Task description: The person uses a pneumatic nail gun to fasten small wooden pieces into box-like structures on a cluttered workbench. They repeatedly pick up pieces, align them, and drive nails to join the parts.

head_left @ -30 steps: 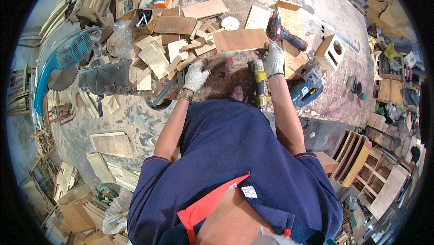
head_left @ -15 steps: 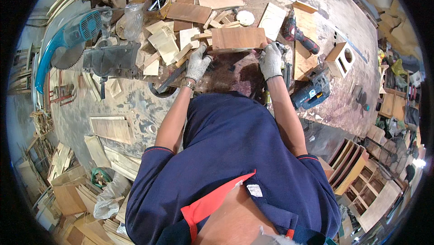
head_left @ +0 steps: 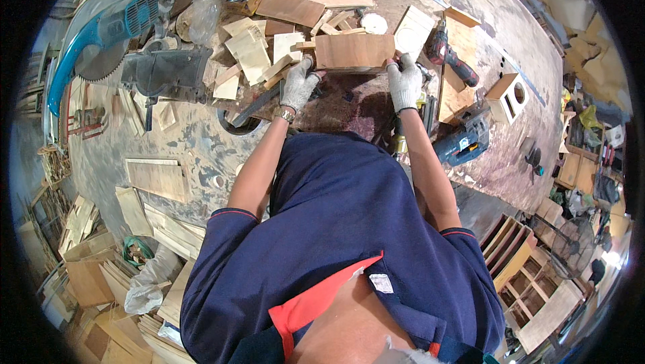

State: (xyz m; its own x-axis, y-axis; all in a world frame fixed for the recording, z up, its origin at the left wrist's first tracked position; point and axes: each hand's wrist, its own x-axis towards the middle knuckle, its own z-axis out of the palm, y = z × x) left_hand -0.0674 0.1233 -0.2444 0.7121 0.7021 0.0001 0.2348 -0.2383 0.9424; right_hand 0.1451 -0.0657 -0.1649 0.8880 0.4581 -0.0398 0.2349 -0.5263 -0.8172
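Observation:
A brown rectangular wooden piece (head_left: 356, 51) is held level in front of me, above the near edge of the worktable. At its left end is my left hand (head_left: 299, 86), in a whitish work glove, its fingers closed at the corner. My right hand (head_left: 404, 84), gloved the same way, grips the right end. The bare fingertips show at the wood. Whether the piece is a single board or a shallow box, I cannot tell. Just behind it lie pale wood offcuts (head_left: 250, 54) and a round white disc (head_left: 374, 24).
On the right of the table are a red and black cordless drill (head_left: 451, 55), a blue jigsaw (head_left: 465, 141) and a small wooden box with round holes (head_left: 508, 97). A blue mitre saw with an exposed toothed blade (head_left: 101, 60) stands at the left. Boards (head_left: 158, 179) lie below it.
The wooden piece has tipped slightly in my hands, so its lower edge looks different. Both hands remain at its ends. The whole view has shifted a little.

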